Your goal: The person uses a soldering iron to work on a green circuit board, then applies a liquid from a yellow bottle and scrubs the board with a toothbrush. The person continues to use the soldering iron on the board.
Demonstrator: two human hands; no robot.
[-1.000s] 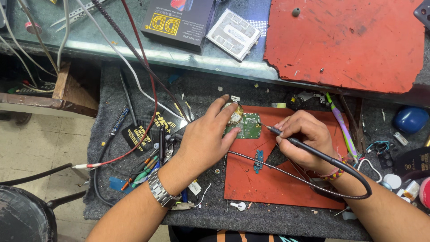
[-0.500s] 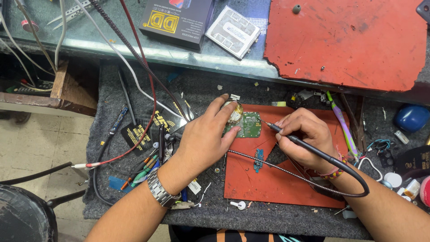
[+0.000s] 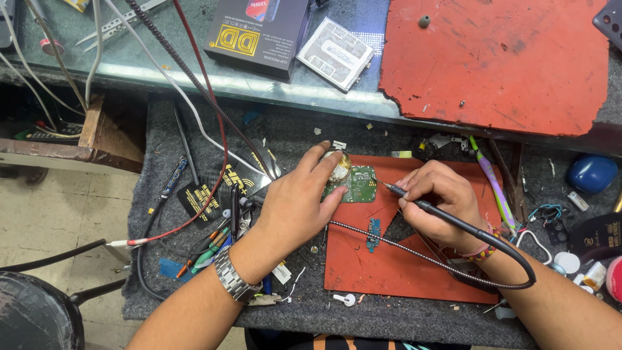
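A small green circuit board lies on a red work mat in the head view. My left hand pins the board's left edge with thumb and fingers, next to a round metal part. My right hand holds a black soldering iron like a pen, its tip at the board's right edge. The iron's black cable loops away to the right over my wrist. A silver watch sits on my left wrist.
A braided cable crosses the mat beside a small blue board strip. Screwdrivers and tweezers lie left of my hand. Above are a glass shelf with a black box, a large red mat, and a blue round object at right.
Both hands stay in place on the board; the iron's tip has shifted only slightly at the board's right edge.
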